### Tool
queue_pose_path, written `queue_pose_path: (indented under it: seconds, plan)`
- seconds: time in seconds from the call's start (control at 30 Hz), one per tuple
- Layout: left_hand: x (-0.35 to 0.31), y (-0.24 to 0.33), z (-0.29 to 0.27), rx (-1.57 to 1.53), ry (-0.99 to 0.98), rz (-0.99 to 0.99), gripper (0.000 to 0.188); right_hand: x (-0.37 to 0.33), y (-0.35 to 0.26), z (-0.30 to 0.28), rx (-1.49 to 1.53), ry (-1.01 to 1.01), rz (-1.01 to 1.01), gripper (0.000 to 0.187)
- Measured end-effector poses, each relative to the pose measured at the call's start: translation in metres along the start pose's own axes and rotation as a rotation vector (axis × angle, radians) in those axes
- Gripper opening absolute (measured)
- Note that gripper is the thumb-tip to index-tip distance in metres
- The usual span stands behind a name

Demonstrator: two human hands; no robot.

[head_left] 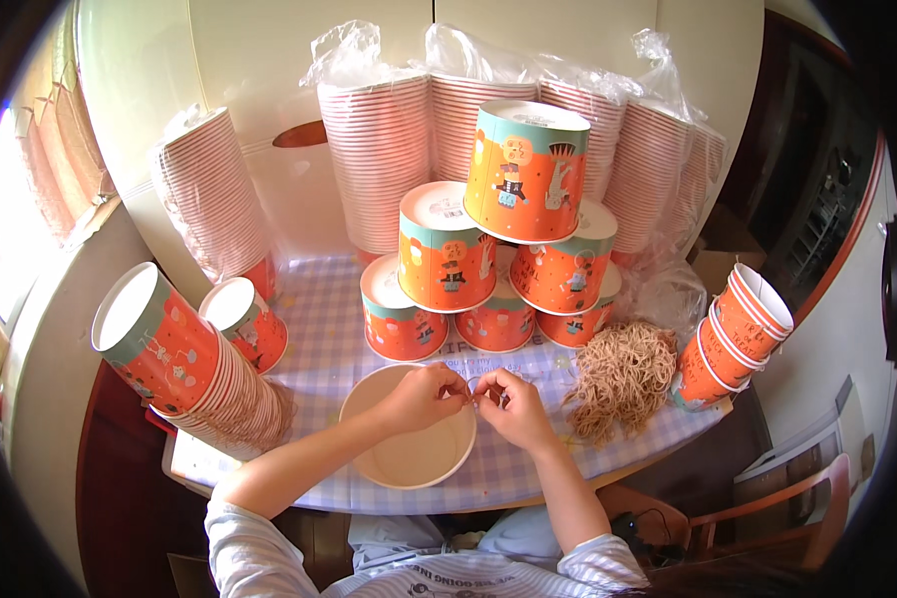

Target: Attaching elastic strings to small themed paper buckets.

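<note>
Over a pale bucket's rim, two pinches meet

Fingertip to fingertip, the left hand point(424, 397) and right hand point(513, 407) each keep a tight pinch, thumb drawn against fingers; whatever is between them (a strand, perhaps) is too small to make out. Just below the left grip, the wide-mouthed bucket point(456, 448) stands upright on the desk point(508, 483). It looks like coated paper: light, fairly stiff, a little slippery, and likely to dent if squeezed mid-wall, so the rolled rim seems the best hold. Near the right grip, on its far right side, lies a heap of tan cords point(623, 379). These should be soft, limp and prone to tangling, best pinched singly near an end. Beyond both grips rises a pyramid of orange buckets point(526, 184), apparently easy to topple, with plastic-wrapped stacks point(374, 159) behind.
</note>
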State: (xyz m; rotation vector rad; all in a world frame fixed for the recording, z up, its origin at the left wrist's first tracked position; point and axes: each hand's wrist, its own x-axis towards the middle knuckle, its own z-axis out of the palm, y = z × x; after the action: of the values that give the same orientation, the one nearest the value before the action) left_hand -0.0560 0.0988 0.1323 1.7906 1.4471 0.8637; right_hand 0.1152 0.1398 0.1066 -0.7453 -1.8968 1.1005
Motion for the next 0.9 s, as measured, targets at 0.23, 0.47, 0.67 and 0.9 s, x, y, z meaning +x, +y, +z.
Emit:
queue_pose_path:
  seconds: [0.23, 0.47, 0.67, 0.9]
  plan:
    - [0.001, 0.000, -0.005, -0.261, -0.184, -0.178, 0.017, -0.002, 0.001, -0.001, 0.077, -0.045, 0.061, 0.007]
    - [0.001, 0.004, -0.012, -0.450, -0.289, -0.385, 0.016, -0.006, 0.005, 0.000, 0.138, -0.011, 0.040, 0.009]
    - [0.000, 0.005, -0.014, -0.577, -0.297, -0.421, 0.014, -0.008, 0.017, -0.008, 0.305, 0.083, 0.105, 0.006]
    - [0.000, 0.005, -0.016, -0.591, -0.291, -0.357, 0.013, -0.009, -0.014, -0.013, 0.018, 0.036, -0.180, 0.022]
